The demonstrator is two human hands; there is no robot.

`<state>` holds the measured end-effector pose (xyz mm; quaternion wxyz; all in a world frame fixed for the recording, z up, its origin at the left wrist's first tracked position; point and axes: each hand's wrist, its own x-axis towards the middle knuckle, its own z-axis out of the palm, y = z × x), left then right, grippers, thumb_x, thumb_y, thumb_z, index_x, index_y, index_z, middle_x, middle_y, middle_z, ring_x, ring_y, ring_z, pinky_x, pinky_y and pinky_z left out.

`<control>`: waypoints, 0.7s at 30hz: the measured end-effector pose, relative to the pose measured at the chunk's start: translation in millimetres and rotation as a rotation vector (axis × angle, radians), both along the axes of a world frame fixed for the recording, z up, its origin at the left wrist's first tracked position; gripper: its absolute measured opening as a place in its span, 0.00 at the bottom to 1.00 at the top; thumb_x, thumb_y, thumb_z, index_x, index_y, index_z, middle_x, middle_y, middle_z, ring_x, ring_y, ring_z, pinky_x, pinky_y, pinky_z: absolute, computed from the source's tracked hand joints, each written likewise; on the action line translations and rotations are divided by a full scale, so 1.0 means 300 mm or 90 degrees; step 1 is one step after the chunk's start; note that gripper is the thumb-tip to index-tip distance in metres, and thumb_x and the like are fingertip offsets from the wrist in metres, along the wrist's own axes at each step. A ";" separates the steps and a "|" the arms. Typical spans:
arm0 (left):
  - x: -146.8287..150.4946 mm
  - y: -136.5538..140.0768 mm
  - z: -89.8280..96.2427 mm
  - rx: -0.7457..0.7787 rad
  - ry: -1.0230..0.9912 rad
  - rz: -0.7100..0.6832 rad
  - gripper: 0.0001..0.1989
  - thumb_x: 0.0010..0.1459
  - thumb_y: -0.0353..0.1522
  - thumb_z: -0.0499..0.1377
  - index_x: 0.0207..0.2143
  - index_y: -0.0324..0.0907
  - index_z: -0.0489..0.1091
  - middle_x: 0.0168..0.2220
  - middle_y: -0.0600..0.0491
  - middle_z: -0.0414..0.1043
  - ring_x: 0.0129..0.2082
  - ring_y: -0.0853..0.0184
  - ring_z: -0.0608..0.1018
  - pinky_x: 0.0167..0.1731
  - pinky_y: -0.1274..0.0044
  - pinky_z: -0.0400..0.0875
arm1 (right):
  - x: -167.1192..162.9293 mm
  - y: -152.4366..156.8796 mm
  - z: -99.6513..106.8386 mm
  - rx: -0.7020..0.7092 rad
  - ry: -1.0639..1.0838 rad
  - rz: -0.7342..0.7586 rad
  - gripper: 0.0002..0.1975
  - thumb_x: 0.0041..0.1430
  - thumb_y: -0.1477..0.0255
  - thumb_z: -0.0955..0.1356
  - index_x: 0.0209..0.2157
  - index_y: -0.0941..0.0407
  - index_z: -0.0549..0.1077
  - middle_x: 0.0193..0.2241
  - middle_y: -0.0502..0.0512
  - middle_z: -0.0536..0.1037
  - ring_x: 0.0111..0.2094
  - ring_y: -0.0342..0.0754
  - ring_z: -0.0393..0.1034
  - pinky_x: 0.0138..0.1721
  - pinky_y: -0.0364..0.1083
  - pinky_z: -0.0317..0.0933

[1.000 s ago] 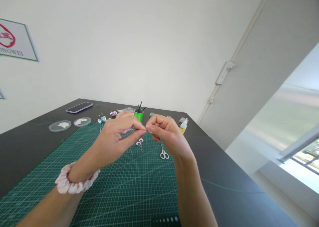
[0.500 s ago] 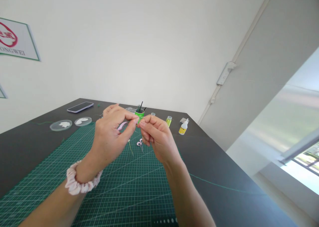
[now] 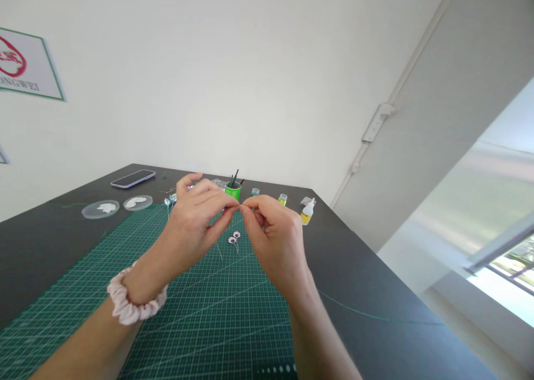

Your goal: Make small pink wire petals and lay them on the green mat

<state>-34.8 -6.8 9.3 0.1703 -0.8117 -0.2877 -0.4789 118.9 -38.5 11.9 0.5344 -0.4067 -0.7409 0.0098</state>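
My left hand [image 3: 198, 213], with a pale pink scrunchie [image 3: 132, 302] round its wrist, is pinched closed at thumb and forefinger. Its fingertips meet those of my right hand [image 3: 275, 230], which is also closed in a pinch. Whatever lies between the fingertips is too small to make out. Both hands are raised above a green gridded cutting mat [image 3: 217, 319]. Below them, on the mat, lie small pink petal-like pieces [image 3: 232, 239] on thin wire stems. Light blue pieces [image 3: 170, 200] show just behind my left hand.
At the back stands a green can [image 3: 233, 191] holding dark sticks. A yellow-labelled glue bottle [image 3: 307, 212] and a small yellow-green vial [image 3: 282, 200] are to its right. On the left are two clear dishes [image 3: 89, 211] with white bits and a phone [image 3: 133, 178]. A green thread [image 3: 375, 315] lies at right.
My right hand has rolled over, its back now turned up, and moved slightly right. The left fingertips have shifted a little right, and the purple piece by that hand is now hidden.
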 end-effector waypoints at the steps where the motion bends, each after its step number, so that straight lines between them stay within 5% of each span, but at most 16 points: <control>1: 0.000 -0.001 0.001 -0.001 0.011 -0.010 0.08 0.63 0.29 0.53 0.32 0.45 0.70 0.27 0.58 0.76 0.32 0.66 0.76 0.54 0.62 0.58 | 0.008 0.004 0.003 0.012 -0.003 -0.010 0.09 0.61 0.75 0.64 0.27 0.55 0.70 0.21 0.49 0.68 0.22 0.42 0.57 0.25 0.45 0.50; 4: -0.004 -0.004 0.004 -0.006 0.045 -0.045 0.08 0.64 0.28 0.53 0.33 0.44 0.70 0.27 0.58 0.75 0.32 0.67 0.75 0.55 0.63 0.56 | 0.032 0.021 0.005 -0.002 0.008 -0.003 0.08 0.60 0.75 0.64 0.26 0.55 0.69 0.19 0.47 0.65 0.21 0.41 0.55 0.25 0.45 0.49; 9: -0.011 -0.008 0.009 -0.037 0.055 -0.104 0.08 0.64 0.28 0.53 0.32 0.44 0.70 0.27 0.58 0.73 0.32 0.69 0.74 0.55 0.65 0.55 | 0.060 0.034 0.009 -0.157 0.072 0.126 0.09 0.59 0.74 0.64 0.24 0.55 0.68 0.17 0.44 0.59 0.20 0.40 0.52 0.24 0.44 0.47; 21: 0.006 -0.024 0.022 -0.056 -0.103 -0.132 0.07 0.60 0.28 0.56 0.28 0.44 0.70 0.25 0.59 0.74 0.28 0.70 0.74 0.48 0.69 0.66 | 0.060 0.083 0.014 -0.396 0.288 0.419 0.09 0.52 0.67 0.70 0.23 0.56 0.70 0.16 0.43 0.62 0.18 0.38 0.49 0.19 0.42 0.42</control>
